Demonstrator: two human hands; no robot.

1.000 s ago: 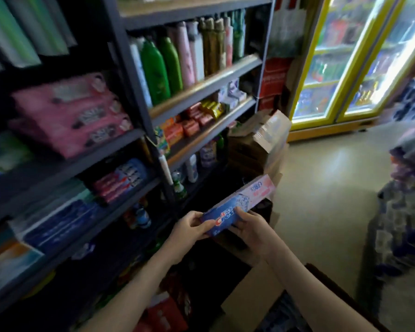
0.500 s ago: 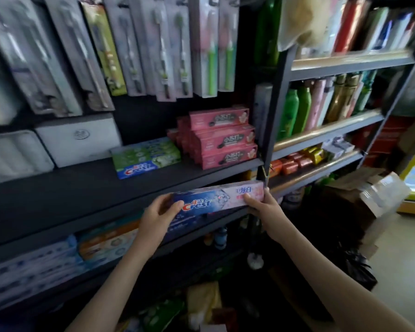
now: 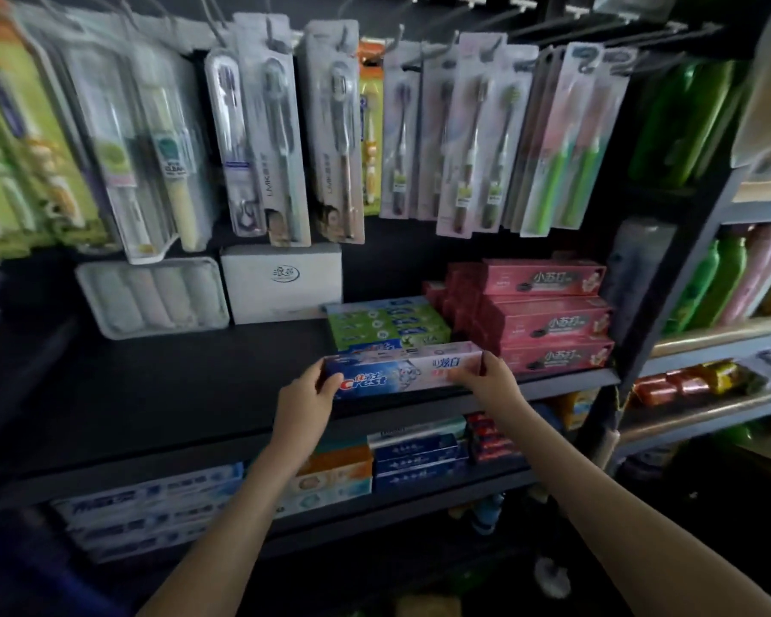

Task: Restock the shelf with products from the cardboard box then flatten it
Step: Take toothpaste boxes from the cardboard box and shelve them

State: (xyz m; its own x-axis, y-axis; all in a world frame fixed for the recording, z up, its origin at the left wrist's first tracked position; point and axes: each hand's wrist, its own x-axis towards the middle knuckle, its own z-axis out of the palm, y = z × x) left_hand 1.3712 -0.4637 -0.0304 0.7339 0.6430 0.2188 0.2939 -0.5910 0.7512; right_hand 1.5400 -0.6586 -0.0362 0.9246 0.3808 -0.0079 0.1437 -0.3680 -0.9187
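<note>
A blue, white and pink Crest toothpaste box [image 3: 401, 369] lies lengthwise at the front edge of the dark middle shelf [image 3: 161, 385]. My left hand [image 3: 306, 400] grips its left end and my right hand [image 3: 492, 378] grips its right end. The box sits just in front of a green toothpaste box [image 3: 388, 325] and left of a stack of pink toothpaste boxes [image 3: 548, 318]. The cardboard box is out of view.
Toothbrush packs [image 3: 286, 140] hang on hooks above the shelf. A white box [image 3: 281, 287] and a tray of rolled cloths [image 3: 152, 300] stand at the shelf's back. More toothpaste boxes [image 3: 419, 456] fill the shelf below. Green bottles [image 3: 704, 287] stand in the right-hand bay.
Both hands have lifted the Crest box from below shelf level up onto the front of the middle shelf. The view has swung left and up toward the toothbrush wall.
</note>
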